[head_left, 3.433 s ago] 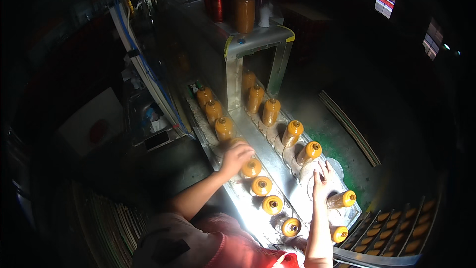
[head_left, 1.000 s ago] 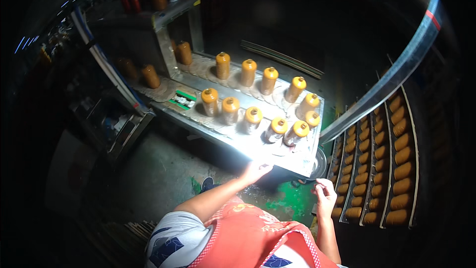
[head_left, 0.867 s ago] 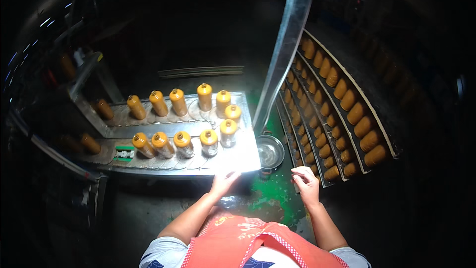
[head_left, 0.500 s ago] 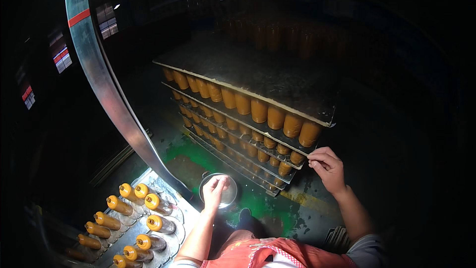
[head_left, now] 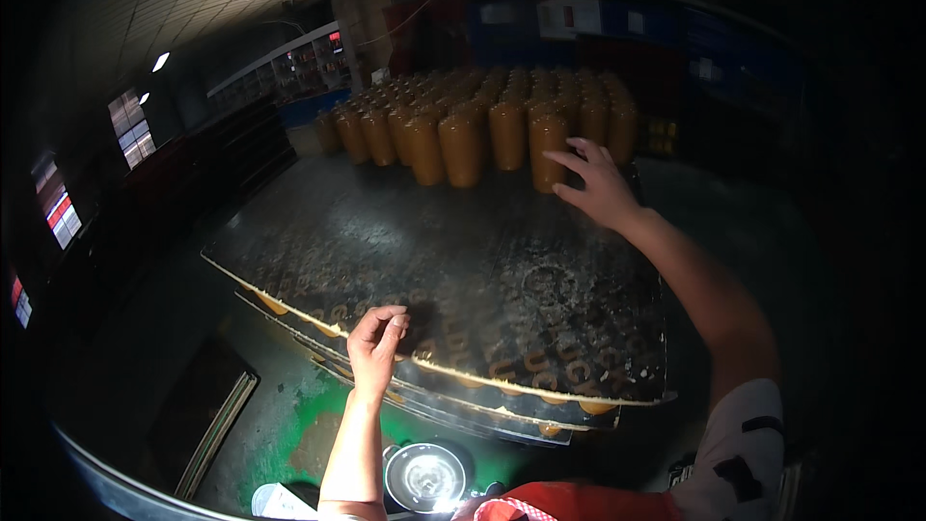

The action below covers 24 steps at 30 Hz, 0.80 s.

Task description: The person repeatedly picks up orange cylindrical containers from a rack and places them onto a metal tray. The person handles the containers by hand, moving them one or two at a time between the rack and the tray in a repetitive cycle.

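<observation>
My right hand (head_left: 600, 185) is stretched over the far part of a dark board (head_left: 415, 241). Its fingers and thumb are spread beside the nearest amber bottle (head_left: 546, 140); I cannot tell whether they touch it. Behind and to the left of that bottle stand many more upright amber bottles (head_left: 461, 147) in a packed group. My left hand (head_left: 374, 352) is over the board's near edge, with fingers curled and pressed to the thumb. Whatever those fingers may hold is hidden.
More boards (head_left: 511, 410) are stacked beneath the top one, with amber bottles between them. A round metal pot (head_left: 424, 478) is on the green-stained floor below my left forearm. Flat panels (head_left: 217, 434) lie at lower left. A metal rim curves along the lower left.
The view has swung up and closer to the stack. My right hand has gone from the board's corner to the far bottles and opened. My left hand has come over the near edge.
</observation>
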Tool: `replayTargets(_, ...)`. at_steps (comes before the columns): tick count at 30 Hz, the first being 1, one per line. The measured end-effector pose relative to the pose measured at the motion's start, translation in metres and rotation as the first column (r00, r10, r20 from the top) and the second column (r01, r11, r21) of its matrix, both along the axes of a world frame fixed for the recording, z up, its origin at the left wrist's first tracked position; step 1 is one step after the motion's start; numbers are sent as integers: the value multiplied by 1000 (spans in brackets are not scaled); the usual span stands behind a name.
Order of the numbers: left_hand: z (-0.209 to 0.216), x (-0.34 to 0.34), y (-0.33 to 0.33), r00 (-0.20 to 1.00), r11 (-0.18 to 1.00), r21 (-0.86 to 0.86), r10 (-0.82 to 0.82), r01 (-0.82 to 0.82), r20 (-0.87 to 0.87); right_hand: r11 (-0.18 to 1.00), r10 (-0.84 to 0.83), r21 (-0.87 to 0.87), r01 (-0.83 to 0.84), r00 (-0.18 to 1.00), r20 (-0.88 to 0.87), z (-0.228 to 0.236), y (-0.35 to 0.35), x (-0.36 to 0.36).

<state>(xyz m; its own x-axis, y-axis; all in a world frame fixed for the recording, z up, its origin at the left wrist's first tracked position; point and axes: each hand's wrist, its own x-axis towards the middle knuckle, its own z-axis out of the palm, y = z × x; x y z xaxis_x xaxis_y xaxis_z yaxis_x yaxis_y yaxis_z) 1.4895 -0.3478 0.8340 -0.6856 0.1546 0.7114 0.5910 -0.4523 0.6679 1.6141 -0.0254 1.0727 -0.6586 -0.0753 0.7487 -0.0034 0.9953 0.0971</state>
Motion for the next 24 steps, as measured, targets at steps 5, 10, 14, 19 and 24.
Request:
replayTargets(5, -13, -24, 30, 938, 898, -295, 268, -326, -220, 969, -220, -105, 225, 974, 52, 48, 81, -110)
replayTargets(10, 25, -39, 30, 977, 893, -417, 210, -171, 48, 943, -211, -216, 253, 957, 198, 50, 133, -188)
replayTargets(14, 89, -108, 76, 932, 824, -443, 267, -353, -246, 950, -226, -192, 248, 966, 127, 26, 163, -187)
replayTargets(19, 184, -225, 148, 732, 670, -394, 341, -629, -589, 974, -135, -184, 133, 991, 3, 8, 163, -203)
replayTargets(24, 213, -345, 243, 690, 477, -514, 344, -713, -637, 959, -221, -181, 219, 975, 10, 0, 162, -212)
